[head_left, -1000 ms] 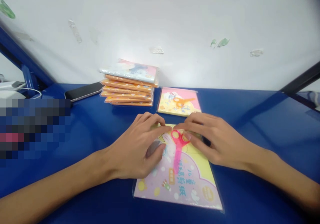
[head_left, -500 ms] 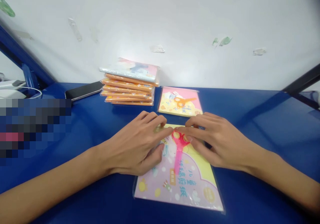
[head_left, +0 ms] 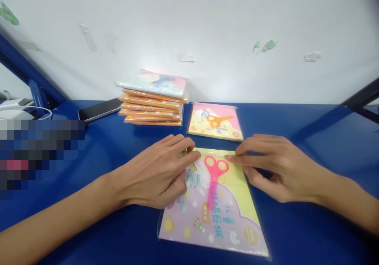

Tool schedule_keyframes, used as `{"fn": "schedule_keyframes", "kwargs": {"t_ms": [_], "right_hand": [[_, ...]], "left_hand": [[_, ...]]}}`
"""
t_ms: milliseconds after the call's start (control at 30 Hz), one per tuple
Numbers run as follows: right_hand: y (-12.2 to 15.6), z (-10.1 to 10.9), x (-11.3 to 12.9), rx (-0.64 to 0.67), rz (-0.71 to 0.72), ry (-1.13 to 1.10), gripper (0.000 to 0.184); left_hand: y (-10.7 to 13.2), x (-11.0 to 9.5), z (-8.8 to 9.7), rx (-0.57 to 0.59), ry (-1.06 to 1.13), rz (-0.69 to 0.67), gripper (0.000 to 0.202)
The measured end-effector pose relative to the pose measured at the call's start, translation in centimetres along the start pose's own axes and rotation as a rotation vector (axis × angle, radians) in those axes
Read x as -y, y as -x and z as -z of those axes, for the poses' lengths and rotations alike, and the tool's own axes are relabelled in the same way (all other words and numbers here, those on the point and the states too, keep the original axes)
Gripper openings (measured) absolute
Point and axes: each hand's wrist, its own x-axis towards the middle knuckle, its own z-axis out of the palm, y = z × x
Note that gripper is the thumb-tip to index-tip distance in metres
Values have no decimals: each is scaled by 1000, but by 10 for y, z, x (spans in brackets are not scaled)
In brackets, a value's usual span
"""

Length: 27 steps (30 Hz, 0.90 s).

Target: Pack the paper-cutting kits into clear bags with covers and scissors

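Observation:
A clear-wrapped paper-craft pack (head_left: 216, 217) with pink scissors (head_left: 213, 174) inside lies on the blue table (head_left: 296, 225) in front of me. My left hand (head_left: 160, 172) rests palm down on the pack's upper left corner, fingers stretched along its far edge. My right hand (head_left: 275, 164) lies at the upper right corner, with its index finger pressed flat on the far edge beside the scissor handles. Neither hand holds anything.
A second pack (head_left: 215, 121) with orange scissors lies just beyond. A stack of several packs (head_left: 152, 99) stands at the back left, with a dark phone (head_left: 99, 109) beside it. A white wall rises behind. A blurred patch covers the left.
My right hand has slid to the right along the pack's far edge, away from my left hand, and the scissor handles now show in full. My left hand has barely moved.

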Motion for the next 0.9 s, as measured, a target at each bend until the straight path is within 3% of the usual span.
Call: {"fn": "schedule_keyframes", "kwargs": {"t_ms": [267,367,433,500,600,667,900], "right_hand": [[13,4,-11,-8,28,-25,26],[13,6,-13,-11,18,-26,22],[14,6,-14,-54,-3,-46,22],[15,4,-15,-104,-52,-70,20],[17,2,-17,-128,-161,-114,20],[17,1,-18,-108,-227,-151,23],[9,-2,-10,55,-439,-184,29]], "left_hand": [[4,7,7,-21,24,-39,32],[6,12,5,-80,47,-17,26],[6,16,1,-182,83,73,24],[5,18,-4,-273,140,251,21],[1,18,-11,-264,242,492,27],[-1,16,-13,-215,303,537,32],[2,7,-8,-170,578,588,14]]}}
